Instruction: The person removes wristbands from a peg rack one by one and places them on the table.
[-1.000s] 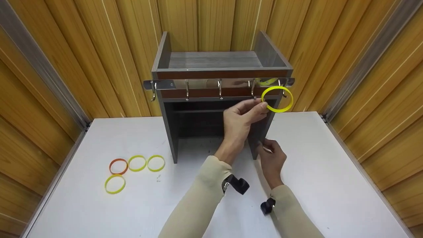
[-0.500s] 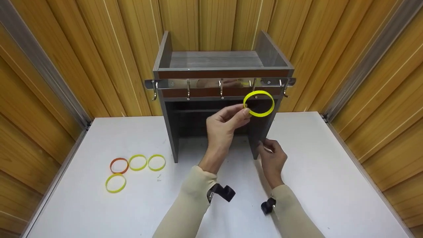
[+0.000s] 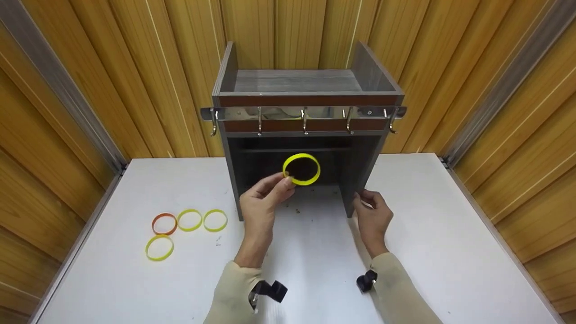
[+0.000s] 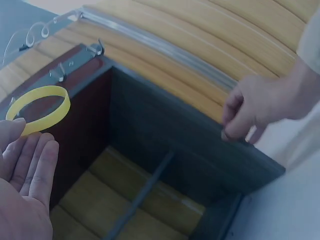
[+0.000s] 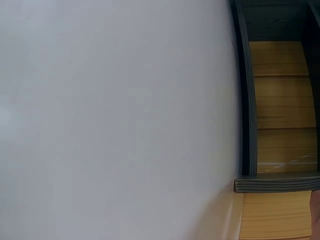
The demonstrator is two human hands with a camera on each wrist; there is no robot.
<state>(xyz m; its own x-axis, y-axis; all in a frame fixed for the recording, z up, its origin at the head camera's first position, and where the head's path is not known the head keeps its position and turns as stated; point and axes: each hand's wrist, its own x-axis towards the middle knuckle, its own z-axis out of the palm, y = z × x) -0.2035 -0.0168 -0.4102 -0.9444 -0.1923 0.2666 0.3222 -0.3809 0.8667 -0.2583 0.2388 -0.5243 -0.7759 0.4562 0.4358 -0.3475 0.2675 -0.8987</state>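
Note:
In the head view my left hand (image 3: 258,204) pinches a yellow wristband (image 3: 306,182) between thumb and fingers, in front of the open lower part of a grey wooden shelf unit (image 3: 310,94). The left wrist view shows the same wristband (image 4: 52,120) upright above the fingers. My right hand (image 3: 375,216) grips the front edge of the unit's right side panel (image 3: 355,189), low down. Across the unit's front runs a shiny metal rail (image 3: 281,113) with several bare hooks. At the right wrist view's edge only a sliver of the right hand (image 5: 315,215) shows.
On the white table (image 3: 112,288), left of the unit, lie an orange wristband (image 3: 153,223) and three yellow wristbands (image 3: 159,259). Small crumbs (image 3: 297,211) dot the tabletop under the unit. Wood-look panel walls (image 3: 297,27) enclose the back and sides.
My left hand has drawn the yellow wristband leftward and down, away from the right end of the hook rail. The right hand stays at the side panel.

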